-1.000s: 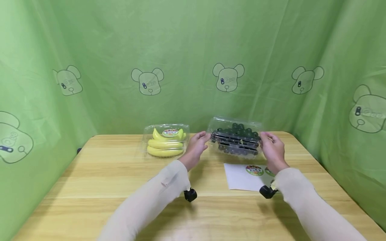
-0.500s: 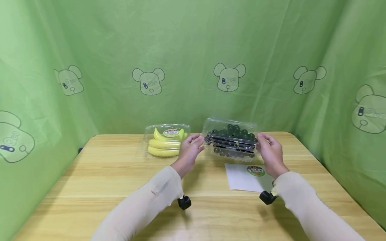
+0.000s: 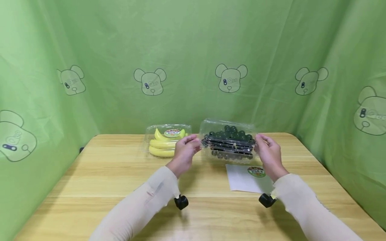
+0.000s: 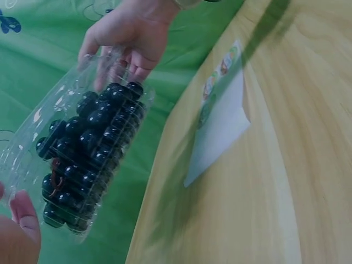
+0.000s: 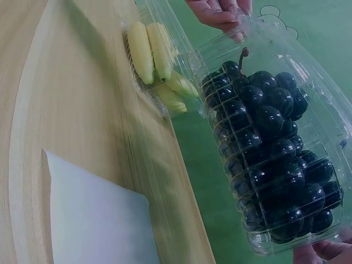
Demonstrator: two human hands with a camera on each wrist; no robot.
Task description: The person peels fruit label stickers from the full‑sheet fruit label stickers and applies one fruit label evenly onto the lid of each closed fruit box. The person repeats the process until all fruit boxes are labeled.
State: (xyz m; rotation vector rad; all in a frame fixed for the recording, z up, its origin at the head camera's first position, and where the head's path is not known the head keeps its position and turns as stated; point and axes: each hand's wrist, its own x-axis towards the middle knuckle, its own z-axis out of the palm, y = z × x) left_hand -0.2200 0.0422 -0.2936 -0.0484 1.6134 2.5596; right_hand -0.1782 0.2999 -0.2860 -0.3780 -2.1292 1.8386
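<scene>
Between my two hands, a clear plastic clamshell box [image 3: 230, 122] of dark grapes [image 5: 275, 148] is held up off the table, slightly tilted. My left hand [image 3: 183, 152] grips its left end, thumb near the rim. At the opposite end, my right hand [image 3: 269, 154] pinches the box between thumb and fingers. A reddish-brown stem [image 4: 56, 179] shows among the grapes. Just behind my left hand stands a second clear box [image 3: 146, 134] with yellow bananas [image 3: 163, 144] inside and a round label [image 3: 172, 133] on its lid.
Under my right hand, a white sheet [image 3: 241, 177] lies on the wooden table [image 3: 120, 180]; a round fruit sticker [image 3: 256, 171] shows on it, and others are partly seen in the left wrist view. Green curtains [image 3: 193, 33] surround the table at the back and sides.
Both hands have shifted the grape box to the left and slightly lower, keeping hold of its ends. The banana box and the sheet stay put.
</scene>
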